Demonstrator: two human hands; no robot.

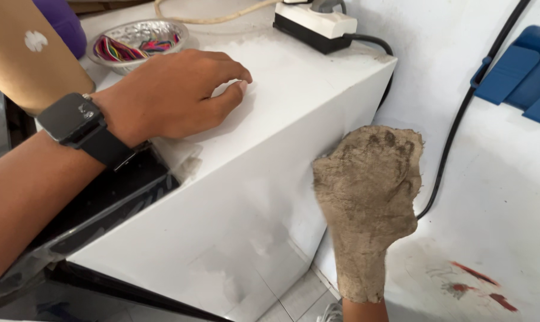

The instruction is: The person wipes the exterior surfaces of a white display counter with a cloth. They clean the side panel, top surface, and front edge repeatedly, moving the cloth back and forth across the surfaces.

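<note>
A white box-shaped cabinet (240, 197) fills the middle. The left hand (174, 95) rests flat on its top, fingers (231, 71) loosely spread, gripping nothing. To the right, the right hand (368, 185), inside a dirty tan glove (365, 238), presses its curled fingers against the cabinet's side. A silver bowl (140, 31) of coloured bands sits far left; a power strip (314, 24) lies far behind.

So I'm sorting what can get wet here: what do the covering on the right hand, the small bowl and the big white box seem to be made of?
The covering on the right hand looks like coarse woven cloth, dirty tan, with frayed edges. The bowl looks like thin embossed metal, silvery and shiny; foil is possible. The white box looks smooth and painted or laminated, faintly glossy with grey smudges; whether metal or board is unclear.
</note>
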